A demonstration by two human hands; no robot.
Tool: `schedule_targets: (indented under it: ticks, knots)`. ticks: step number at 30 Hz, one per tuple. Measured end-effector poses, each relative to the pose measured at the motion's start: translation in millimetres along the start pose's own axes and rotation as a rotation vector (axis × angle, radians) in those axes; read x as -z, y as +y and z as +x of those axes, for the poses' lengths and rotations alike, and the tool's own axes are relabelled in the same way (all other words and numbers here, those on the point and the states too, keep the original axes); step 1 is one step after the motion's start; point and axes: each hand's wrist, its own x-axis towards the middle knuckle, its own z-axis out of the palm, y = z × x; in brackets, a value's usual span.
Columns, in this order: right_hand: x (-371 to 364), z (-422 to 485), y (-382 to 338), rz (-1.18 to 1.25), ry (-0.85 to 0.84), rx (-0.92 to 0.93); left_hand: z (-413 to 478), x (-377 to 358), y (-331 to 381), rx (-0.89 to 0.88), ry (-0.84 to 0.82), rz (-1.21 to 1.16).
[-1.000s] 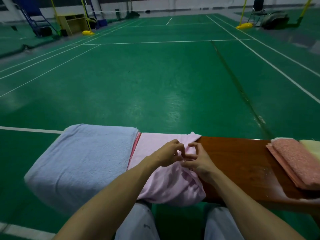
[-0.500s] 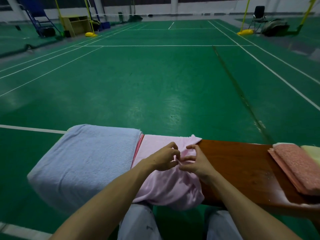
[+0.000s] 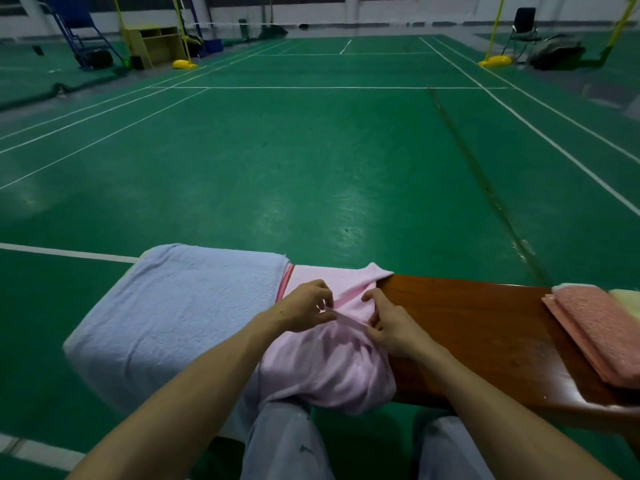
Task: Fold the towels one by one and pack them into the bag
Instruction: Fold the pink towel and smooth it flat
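Head camera: pressed together 1 s ago, the hands have drawn slightly apart. The left hand (image 3: 304, 306) and right hand (image 3: 391, 327) each pinch the hem of the pink towel (image 3: 329, 372), bunched on the wooden bench (image 3: 467, 323) beside a blue towel (image 3: 180, 306). Folding looks barely begun; no bag shows.

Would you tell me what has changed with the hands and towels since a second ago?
The left hand and right hand have drawn slightly apart, each pinching the edge of the pale pink towel, taut between them. The light blue towel, folded salmon towel and brown wooden bench stayed put.
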Motion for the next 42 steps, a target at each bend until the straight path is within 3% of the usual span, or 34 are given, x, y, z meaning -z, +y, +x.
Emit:
schedule_targets:
  ticks: [3, 8, 13, 24, 42]
  knots:
    - [0, 4, -3, 0.033, 0.018, 0.015, -5, 6, -7, 0.013, 0.002, 0.005]
    - [-1, 17, -1, 0.390, -0.034, -0.033, -15, 16, -22, 0.046, 0.001, -0.031]
    - [-5, 26, -6, 0.559, -0.079, -0.048, -24, 25, -36, 0.080, 0.004, -0.058]
    - [-20, 42, -20, 0.441, -0.057, 0.032, -46, 37, -69, 0.157, 0.030, -0.107]
    - [-16, 40, -19, 0.469, -0.145, 0.045, -85, 60, -116, 0.241, 0.067, -0.109]
